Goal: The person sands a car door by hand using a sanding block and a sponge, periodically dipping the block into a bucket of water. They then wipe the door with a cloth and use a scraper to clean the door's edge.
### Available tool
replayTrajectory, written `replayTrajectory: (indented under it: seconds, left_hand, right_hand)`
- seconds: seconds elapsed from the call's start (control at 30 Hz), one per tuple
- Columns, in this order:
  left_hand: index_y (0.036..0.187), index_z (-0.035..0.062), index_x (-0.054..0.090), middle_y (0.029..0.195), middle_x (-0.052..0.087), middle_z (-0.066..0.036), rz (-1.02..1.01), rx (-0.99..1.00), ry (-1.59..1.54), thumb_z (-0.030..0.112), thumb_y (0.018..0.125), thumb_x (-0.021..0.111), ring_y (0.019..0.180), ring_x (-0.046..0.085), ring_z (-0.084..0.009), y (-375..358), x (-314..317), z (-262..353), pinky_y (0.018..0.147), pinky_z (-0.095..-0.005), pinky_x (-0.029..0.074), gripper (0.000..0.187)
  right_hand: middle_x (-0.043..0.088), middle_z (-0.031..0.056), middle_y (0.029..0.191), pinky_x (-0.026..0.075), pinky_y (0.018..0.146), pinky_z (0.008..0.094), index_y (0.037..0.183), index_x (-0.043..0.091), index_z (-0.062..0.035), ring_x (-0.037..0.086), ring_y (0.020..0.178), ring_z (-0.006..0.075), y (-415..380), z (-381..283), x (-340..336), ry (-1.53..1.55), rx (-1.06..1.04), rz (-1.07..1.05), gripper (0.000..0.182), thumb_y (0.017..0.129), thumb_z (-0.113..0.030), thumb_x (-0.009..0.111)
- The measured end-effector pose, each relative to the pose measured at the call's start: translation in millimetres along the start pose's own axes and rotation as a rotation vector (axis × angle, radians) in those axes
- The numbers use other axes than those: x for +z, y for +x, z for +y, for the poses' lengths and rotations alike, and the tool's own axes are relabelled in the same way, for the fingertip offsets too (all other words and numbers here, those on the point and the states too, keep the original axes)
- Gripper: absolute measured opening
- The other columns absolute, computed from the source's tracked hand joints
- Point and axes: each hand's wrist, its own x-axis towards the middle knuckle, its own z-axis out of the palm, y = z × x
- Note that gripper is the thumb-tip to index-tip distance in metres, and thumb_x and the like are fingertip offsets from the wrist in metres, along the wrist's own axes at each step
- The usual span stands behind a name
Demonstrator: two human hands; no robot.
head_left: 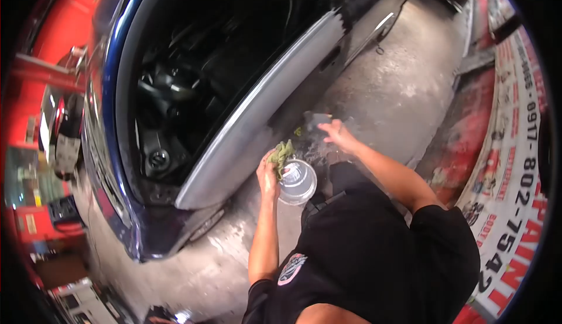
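Note:
My left hand (268,173) is closed around a crumpled yellow-green cloth (283,152), at the rim of a clear plastic bucket (300,190). Part of the cloth hangs over the bucket's near side. Off to the right, my right hand (339,135) pinches a small grey flat sheet (318,121) that is blurred by motion. Just ahead of both hands stands a car fender (257,119) with a dull grey surface. A small yellow-green patch (298,131) shows between the fender and the grey sheet.
The blue car (124,43) has its engine bay (175,90) uncovered, beyond the fender. Wet-looking concrete floor (404,78) runs along its side. A printed banner (515,166) borders the right. Red shelving and tools (64,216) stand at the left.

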Motion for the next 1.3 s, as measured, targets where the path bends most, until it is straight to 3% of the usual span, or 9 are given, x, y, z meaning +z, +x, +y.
replayTrajectory:
  seconds: [0.1, 0.27, 0.33, 0.47, 0.53, 0.67, 0.97, 1.07, 1.3]
  left_hand:
    - [0.139, -0.0005, 0.065, 0.127, 0.072, -0.014, 0.034, -0.012, 0.136, 0.003, 0.092, 0.048, 0.1, 0.072, -0.022, 33, 17, 17, 0.077, -0.0359, 0.066, 0.051]
    - [0.13, -0.0012, 0.071, 0.105, 0.074, -0.006, -0.03, 0.397, 0.69, 0.009, 0.096, 0.055, 0.092, 0.067, -0.0108, 108, 74, 85, 0.076, -0.0252, 0.054, 0.038]
    - [0.127, -0.0007, 0.072, 0.122, 0.068, -0.016, -0.053, 0.5, 0.865, 0.006, 0.092, 0.057, 0.114, 0.067, -0.0277, 133, 96, 111, 0.103, -0.0381, 0.052, 0.039]
    - [0.124, 0.0039, 0.072, 0.132, 0.062, -0.02, -0.159, 0.844, 1.099, 0.003, 0.089, 0.062, 0.12, 0.064, -0.0368, 163, 150, 148, 0.105, -0.0422, 0.052, 0.037]
    - [0.127, 0.0065, 0.07, 0.14, 0.058, -0.021, -0.147, 1.015, 1.472, 0.003, 0.087, 0.065, 0.124, 0.061, -0.0404, 190, 157, 147, 0.105, -0.0472, 0.053, 0.04]
    - [0.138, 0.0088, 0.061, 0.155, 0.047, -0.027, -0.19, 0.969, 1.802, 0.009, 0.08, 0.076, 0.129, 0.054, -0.0461, 230, 138, 122, 0.11, -0.0529, 0.048, 0.06]
    - [0.137, 0.0088, 0.055, 0.15, 0.049, -0.029, -0.352, 0.882, 1.723, 0.007, 0.076, 0.082, 0.123, 0.061, -0.0473, 237, 146, 143, 0.093, -0.0536, 0.058, 0.066]
    - [0.139, 0.0092, 0.052, 0.141, 0.053, -0.025, -0.34, 0.849, 1.535, 0.006, 0.077, 0.08, 0.118, 0.064, -0.0462, 250, 137, 135, 0.093, -0.0513, 0.059, 0.069]
    - [0.157, 0.0166, 0.051, 0.125, 0.058, -0.02, -0.387, 0.86, 1.662, 0.006, 0.077, 0.078, 0.107, 0.069, -0.0436, 231, 150, 138, 0.088, -0.0515, 0.06, 0.085]
  right_hand:
    - [0.063, 0.0078, 0.149, 0.054, 0.091, 0.0374, 0.166, 0.042, -0.0128, 0.067, 0.126, 0.0235, 0, -2, -46, 0.233, -0.104, 0.151, 0.068, 0.106, -0.038, 0.062]
    - [0.06, 0.009, 0.154, 0.051, 0.1, 0.0522, 0.17, 0.037, -0.0227, 0.063, 0.132, 0.0294, 11, -4, -74, 0.452, -0.026, 0.274, 0.072, 0.108, -0.053, 0.06]
    - [0.059, 0.0094, 0.156, 0.049, 0.105, 0.0564, 0.168, 0.042, -0.0226, 0.059, 0.138, 0.0287, 29, -2, -78, 0.488, -0.047, 0.289, 0.071, 0.108, -0.056, 0.059]
    - [0.059, 0.0058, 0.154, 0.048, 0.105, 0.052, 0.165, 0.048, -0.0224, 0.055, 0.137, 0.022, 85, -28, -91, 0.447, -0.047, 0.339, 0.065, 0.109, -0.055, 0.056]
    - [0.065, 0.0131, 0.15, 0.047, 0.112, 0.044, 0.158, 0.053, -0.0055, 0.059, 0.137, 0.0263, 118, -56, -105, 0.391, -0.249, 0.469, 0.061, 0.112, -0.045, 0.055]
    - [0.059, 0.0286, 0.152, 0.041, 0.12, 0.0388, 0.152, 0.052, 0.0093, 0.056, 0.144, 0.0392, 155, -136, -142, 0.124, -0.417, 0.536, 0.058, 0.112, -0.032, 0.054]
    - [0.018, 0.0337, 0.174, 0.026, 0.132, 0.0522, 0.168, 0.031, -0.0018, 0.023, 0.16, 0.0533, 275, -121, -125, -0.577, -0.751, 0.736, 0.073, 0.109, -0.034, 0.06]
    - [0.014, 0.0248, 0.179, 0.02, 0.134, 0.0477, 0.17, 0.03, -0.0075, 0.015, 0.165, 0.0459, 279, -117, -129, -0.545, -0.717, 0.692, 0.071, 0.111, -0.036, 0.057]
    - [0.015, 0.0295, 0.177, 0.013, 0.135, 0.0469, 0.169, 0.028, -0.0018, 0.01, 0.166, 0.0435, 257, -115, -113, -0.404, -0.604, 0.734, 0.071, 0.112, -0.032, 0.055]
